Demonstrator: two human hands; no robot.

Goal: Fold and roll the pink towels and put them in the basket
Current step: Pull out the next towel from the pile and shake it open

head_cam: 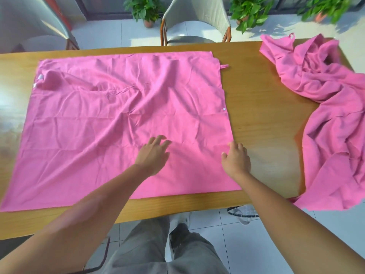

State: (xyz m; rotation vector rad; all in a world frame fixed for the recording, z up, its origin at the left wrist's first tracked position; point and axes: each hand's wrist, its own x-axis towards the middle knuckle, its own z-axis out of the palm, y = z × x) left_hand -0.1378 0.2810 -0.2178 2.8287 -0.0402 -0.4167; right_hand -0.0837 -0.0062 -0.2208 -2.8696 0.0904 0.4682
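A large pink towel (pixel 98 119) lies spread over the wooden table (pixel 260 107), wrinkled, with a small loop at its far right corner. My left hand (pixel 154 155) rests flat on the towel near its front middle, fingers straight. At the towel's right edge my right hand (pixel 237 157) touches the cloth with relaxed fingers. A second pink towel (pixel 325 107) lies crumpled at the table's right end and hangs over the front edge. Under the table's front edge, part of a wire basket (pixel 243 212) shows on the floor.
A pale chair (pixel 195 22) stands behind the table, another (pixel 33 26) at the far left. Potted plants (pixel 146 10) line the floor at the back. My legs stand on white tiles at the table's front edge.
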